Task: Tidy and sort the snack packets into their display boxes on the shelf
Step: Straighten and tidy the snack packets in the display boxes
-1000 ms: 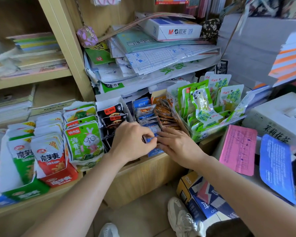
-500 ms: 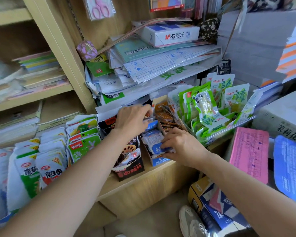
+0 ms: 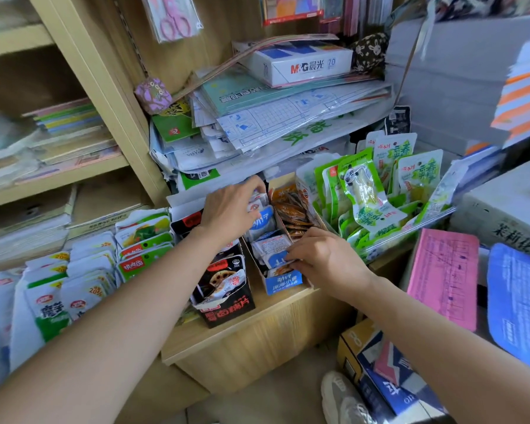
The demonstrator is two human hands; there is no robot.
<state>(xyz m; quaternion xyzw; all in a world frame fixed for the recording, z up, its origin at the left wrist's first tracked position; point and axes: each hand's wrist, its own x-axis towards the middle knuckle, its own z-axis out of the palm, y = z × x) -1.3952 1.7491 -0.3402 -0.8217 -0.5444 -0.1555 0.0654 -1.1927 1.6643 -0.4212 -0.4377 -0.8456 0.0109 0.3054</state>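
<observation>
- Two bare hands worked at one narrow blue cardboard display box (image 3: 283, 284), which stood on the pale wooden shelf (image 3: 257, 327) with its printed front towards the person.
- Inside the blue box, small blue-and-white snack packets (image 3: 265, 224) stood in a row from front to back.
- The left hand (image 3: 227, 209) reached to the back of the blue box. Its fingers were curled close together over the tops of the rearmost packets, gripping them.
- The right hand (image 3: 325, 258) sat at the front of the blue box. Its fingers were bent and pressed together, the tips pinching the frontmost packets; the thumb was hidden.
- Touching the blue box's left side stood a black cardboard display box (image 3: 227, 312), with dark packets leaning inside it.
- Just beside the blue box's right side, brown foil packets (image 3: 291, 212) lay in a tight row.
- Further right of the blue box, green-and-white plastic pouches (image 3: 364, 191) stood upright.
- Well left of the blue box, past the black one, rows of white-and-green snack bags (image 3: 141, 240) filled the shelf.
- Behind and above the blue box lay a heap of loose paper sheets (image 3: 273, 123), with a white paper-ream carton (image 3: 303, 64) on top.
- Near the blue box's right, a pink paper pad (image 3: 444, 270) lay flat.
</observation>
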